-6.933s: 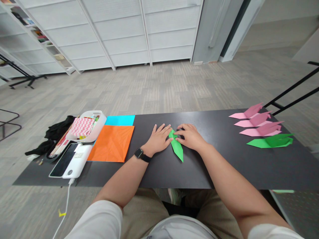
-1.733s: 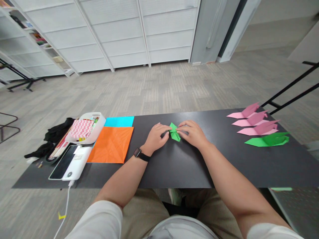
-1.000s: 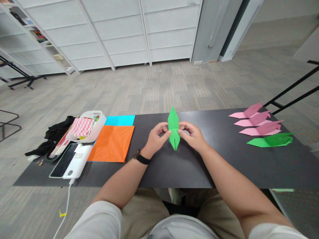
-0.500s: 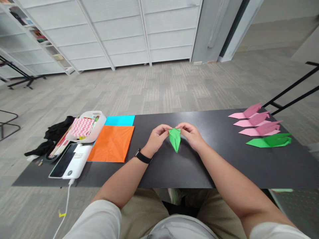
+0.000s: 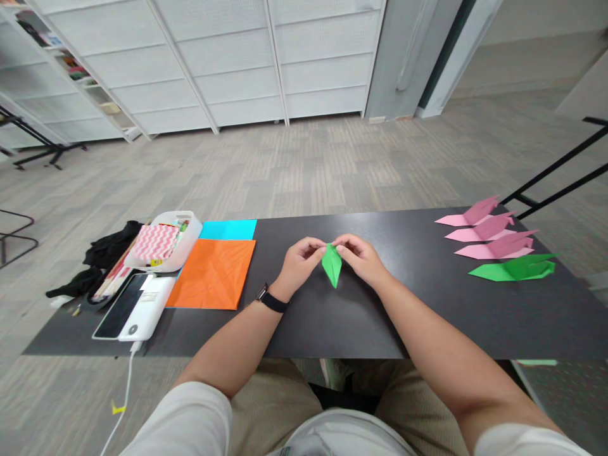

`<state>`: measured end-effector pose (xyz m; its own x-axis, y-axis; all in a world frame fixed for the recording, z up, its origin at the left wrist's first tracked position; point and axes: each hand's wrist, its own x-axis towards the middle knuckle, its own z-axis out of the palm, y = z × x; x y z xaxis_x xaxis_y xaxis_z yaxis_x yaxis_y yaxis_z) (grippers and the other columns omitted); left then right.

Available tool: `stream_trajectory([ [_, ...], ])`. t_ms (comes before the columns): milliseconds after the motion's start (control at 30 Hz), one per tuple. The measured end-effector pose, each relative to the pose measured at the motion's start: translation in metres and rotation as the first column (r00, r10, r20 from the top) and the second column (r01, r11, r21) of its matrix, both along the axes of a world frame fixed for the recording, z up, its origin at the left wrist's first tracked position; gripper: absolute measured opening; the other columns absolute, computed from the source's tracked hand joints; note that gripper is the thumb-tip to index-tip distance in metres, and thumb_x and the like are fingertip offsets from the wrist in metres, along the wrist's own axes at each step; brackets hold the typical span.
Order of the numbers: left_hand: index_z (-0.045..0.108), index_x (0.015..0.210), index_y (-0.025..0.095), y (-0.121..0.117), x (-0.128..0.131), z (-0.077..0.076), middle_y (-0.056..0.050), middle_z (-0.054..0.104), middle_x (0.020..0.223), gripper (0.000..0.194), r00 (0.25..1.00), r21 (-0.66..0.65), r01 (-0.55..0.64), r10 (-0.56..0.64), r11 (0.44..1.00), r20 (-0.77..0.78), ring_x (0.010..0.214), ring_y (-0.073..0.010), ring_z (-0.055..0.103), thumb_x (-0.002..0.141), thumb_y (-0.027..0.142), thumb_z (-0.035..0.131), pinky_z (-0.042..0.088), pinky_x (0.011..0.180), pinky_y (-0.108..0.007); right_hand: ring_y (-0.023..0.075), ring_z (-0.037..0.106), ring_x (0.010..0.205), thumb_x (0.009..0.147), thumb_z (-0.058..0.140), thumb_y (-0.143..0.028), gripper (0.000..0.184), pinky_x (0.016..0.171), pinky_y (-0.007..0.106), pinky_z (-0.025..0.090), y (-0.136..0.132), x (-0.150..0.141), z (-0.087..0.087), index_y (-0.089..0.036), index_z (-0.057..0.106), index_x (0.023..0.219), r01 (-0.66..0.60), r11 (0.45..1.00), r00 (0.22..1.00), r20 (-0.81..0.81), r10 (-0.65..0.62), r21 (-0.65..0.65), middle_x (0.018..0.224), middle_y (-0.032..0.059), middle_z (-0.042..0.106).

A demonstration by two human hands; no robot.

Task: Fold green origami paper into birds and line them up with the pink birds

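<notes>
A folded piece of green origami paper (image 5: 333, 266) is held between my two hands above the dark table (image 5: 294, 329), its pointed end toward me. My left hand (image 5: 304, 258) pinches its upper left edge between thumb and fingers. On the other side, my right hand (image 5: 361, 256) grips the upper right, with the thumb lying over the top of the paper. The fingertips partly hide the far end of the fold.
At the right lie several folded paper birds: pink ones (image 5: 494, 246) and a green one (image 5: 513, 268). To the left are orange paper (image 5: 213, 272), blue paper (image 5: 230, 229), a white basket (image 5: 187, 244), a phone (image 5: 121, 307) and a white power bank (image 5: 147, 310) with a cable.
The green paper's top now looks narrower and more pointed, and my right thumb has shifted left over it. My left hand has hardly moved.
</notes>
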<state>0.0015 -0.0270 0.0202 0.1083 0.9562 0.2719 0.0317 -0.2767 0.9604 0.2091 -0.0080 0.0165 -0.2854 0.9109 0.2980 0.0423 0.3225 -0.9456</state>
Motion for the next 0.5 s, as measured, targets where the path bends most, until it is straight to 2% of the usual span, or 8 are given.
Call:
stream_trajectory([
  [167, 0.070, 0.120, 0.021, -0.001, 0.000, -0.001, 0.000, 0.071, 0.088, 0.030, 0.990, 0.189, -0.065, 0.088, 0.980, -0.114, 0.083, -0.0144, 0.070, 0.094, 0.034, 0.077, 0.059, 0.085, -0.030, 0.0172, 0.067, 0.079, 0.097, 0.071, -0.041, 0.028, 0.082, 0.035, 0.057, -0.001, -0.002, -0.001, -0.027, 0.070, 0.121, 0.077, 0.992, 0.997, 0.020, -0.079, 0.096, 0.085, -0.0014, 0.069],
  [267, 0.069, 0.124, 0.023, -0.006, -0.001, 0.004, 0.000, 0.072, 0.089, 0.031, 0.967, 0.300, -0.104, 0.167, 0.948, -0.192, 0.085, -0.0148, 0.072, 0.094, 0.029, 0.076, 0.059, 0.090, -0.032, 0.0186, 0.069, 0.080, 0.096, 0.071, -0.039, 0.018, 0.081, 0.036, 0.057, -0.002, -0.001, 0.006, -0.026, 0.074, 0.108, 0.109, 0.981, 0.990, 0.076, -0.122, 0.160, 0.089, 0.0014, 0.073],
  [333, 0.070, 0.123, 0.023, -0.010, -0.002, 0.011, -0.001, 0.074, 0.091, 0.028, 0.952, 0.351, -0.115, 0.204, 0.929, -0.229, 0.088, -0.0158, 0.073, 0.095, 0.028, 0.075, 0.059, 0.093, -0.034, 0.0198, 0.070, 0.082, 0.097, 0.071, -0.037, 0.012, 0.080, 0.037, 0.057, -0.005, 0.000, 0.012, -0.025, 0.075, 0.098, 0.129, 0.960, 0.980, 0.114, -0.161, 0.249, 0.090, 0.0033, 0.074],
  [500, 0.074, 0.110, 0.023, -0.017, -0.001, 0.023, -0.004, 0.078, 0.098, 0.015, 0.942, 0.464, -0.069, 0.211, 0.883, -0.261, 0.091, -0.0176, 0.074, 0.097, 0.030, 0.077, 0.060, 0.091, -0.036, 0.0222, 0.071, 0.089, 0.100, 0.068, -0.032, 0.010, 0.084, 0.040, 0.058, -0.012, 0.003, 0.026, -0.028, 0.076, 0.096, 0.122, 0.863, 0.960, 0.164, -0.229, 0.490, 0.093, 0.0044, 0.076],
])
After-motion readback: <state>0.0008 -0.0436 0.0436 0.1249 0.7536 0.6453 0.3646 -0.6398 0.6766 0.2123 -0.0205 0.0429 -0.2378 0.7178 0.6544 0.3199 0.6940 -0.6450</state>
